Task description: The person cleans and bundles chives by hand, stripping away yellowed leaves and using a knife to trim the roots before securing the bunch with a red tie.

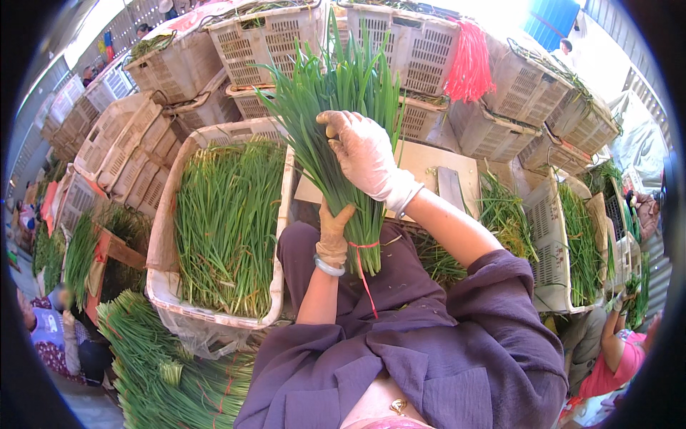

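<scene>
A bundle of green garlic chives [343, 91] stands out in front of me, leaf tips pointing away. Near its pale cut ends a red tie [364, 245] circles the stems, with a loose tail hanging over my lap. My left hand [333, 230], in a thin glove, grips the bundle from the left just above the tie. Across the leaves higher up lies my right hand [362, 153], also gloved, with its fingers curled at the leaves. Behind the bundle is a pale board [418, 161] bearing a flat metal blade [450, 186].
A lined plastic crate [153, 257] of loose chives stands at my left. Tied bundles [177, 375] are heaped below it. Stacked crates [268, 45] rise ahead, with red tie strands [470, 64] draped over one. Another chive crate [546, 252] stands right. People sit at both sides.
</scene>
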